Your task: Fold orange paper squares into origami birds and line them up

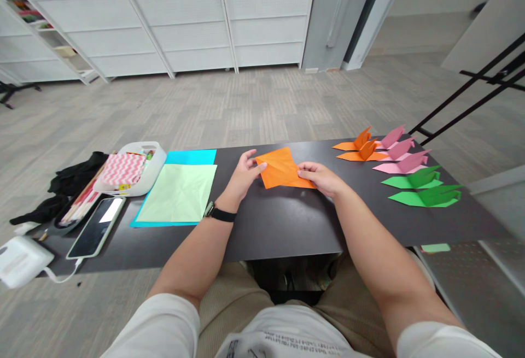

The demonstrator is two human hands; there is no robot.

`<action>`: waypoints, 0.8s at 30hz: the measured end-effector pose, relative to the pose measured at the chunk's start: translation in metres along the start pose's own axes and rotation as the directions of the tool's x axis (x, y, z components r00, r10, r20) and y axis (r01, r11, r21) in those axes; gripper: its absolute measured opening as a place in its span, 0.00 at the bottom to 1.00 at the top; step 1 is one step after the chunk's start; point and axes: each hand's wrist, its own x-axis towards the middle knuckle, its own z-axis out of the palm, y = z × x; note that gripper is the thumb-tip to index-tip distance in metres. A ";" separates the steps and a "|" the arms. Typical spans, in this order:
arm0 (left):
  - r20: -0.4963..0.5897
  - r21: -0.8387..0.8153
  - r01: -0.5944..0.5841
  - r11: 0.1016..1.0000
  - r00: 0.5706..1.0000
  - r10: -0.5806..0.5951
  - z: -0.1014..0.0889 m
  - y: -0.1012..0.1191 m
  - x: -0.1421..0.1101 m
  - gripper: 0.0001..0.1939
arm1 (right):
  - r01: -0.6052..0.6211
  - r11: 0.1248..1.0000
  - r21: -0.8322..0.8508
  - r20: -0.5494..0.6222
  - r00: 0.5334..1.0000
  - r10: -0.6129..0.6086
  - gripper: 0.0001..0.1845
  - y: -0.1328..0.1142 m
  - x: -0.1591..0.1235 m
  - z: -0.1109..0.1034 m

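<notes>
A folded sheet of orange origami paper (283, 168) is held just over the dark table, with crease lines across it. My left hand (246, 172) pinches its left corner between thumb and fingers. On the opposite side, my right hand (320, 177) grips the right edge, thumb on top. Some fingers of both hands are hidden behind the paper. To the right stand folded paper cranes in rows: orange cranes (363, 151), pink cranes (404, 164) and green cranes (426, 197).
Left of my hands, a pale green sheet (178, 194) lies on blue paper (192, 157). Farther left are a white basket (158, 161), a phone (96, 229) with a cable, a white charger (24, 259) and black cloth (77, 172). The dark table (283, 232) is narrow.
</notes>
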 end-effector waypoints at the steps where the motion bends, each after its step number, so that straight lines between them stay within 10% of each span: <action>1: -0.028 -0.005 0.023 1.000 0.999 -0.023 -0.001 -0.001 0.001 0.38 | -0.007 1.000 -0.003 0.017 1.000 0.007 0.22 0.000 0.000 0.000; 9: 0.036 0.334 0.036 0.942 0.998 -0.051 -0.011 -0.010 0.006 0.10 | 0.135 0.910 -0.392 -0.017 0.988 -0.154 0.17 0.012 0.007 -0.020; 13: -0.006 0.613 -0.037 0.789 0.999 0.052 -0.012 -0.009 0.004 0.10 | 0.265 0.629 -0.731 -0.173 0.820 -0.546 0.13 0.007 0.004 -0.022; 24: 0.037 0.809 -0.111 0.577 0.990 0.139 0.006 0.001 -0.011 0.14 | 0.491 0.305 -0.816 0.311 0.817 -0.485 0.22 0.009 -0.002 0.028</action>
